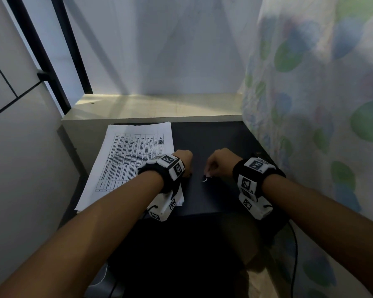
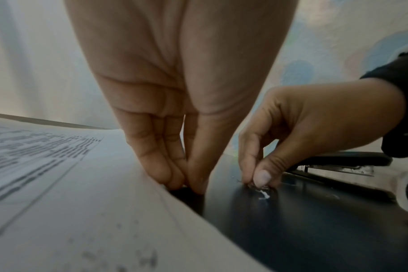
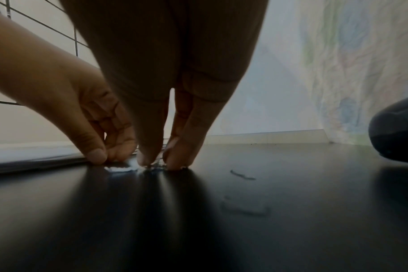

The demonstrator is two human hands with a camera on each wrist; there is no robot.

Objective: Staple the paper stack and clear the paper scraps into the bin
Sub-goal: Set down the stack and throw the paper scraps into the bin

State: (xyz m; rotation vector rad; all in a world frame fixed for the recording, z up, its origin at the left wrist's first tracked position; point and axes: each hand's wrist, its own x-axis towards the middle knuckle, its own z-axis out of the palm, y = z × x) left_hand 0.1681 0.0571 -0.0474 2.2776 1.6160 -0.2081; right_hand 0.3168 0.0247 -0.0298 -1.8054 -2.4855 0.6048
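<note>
R hand (image 1: 219, 162) pinching scrap (image 1: 205, 179) off bench (image 1: 213, 143); L hand (image 1: 182, 160) fingertips bunched at paper stack (image 1: 134, 151) edge, prob. steadying.

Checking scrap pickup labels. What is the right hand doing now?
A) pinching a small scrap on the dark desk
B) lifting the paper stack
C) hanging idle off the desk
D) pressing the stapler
A: the right hand has its thumb and fingers pinched down on a small pale paper scrap on the dark desk; the stapler lies untouched behind it, and the paper stack sits by the left hand.
</note>
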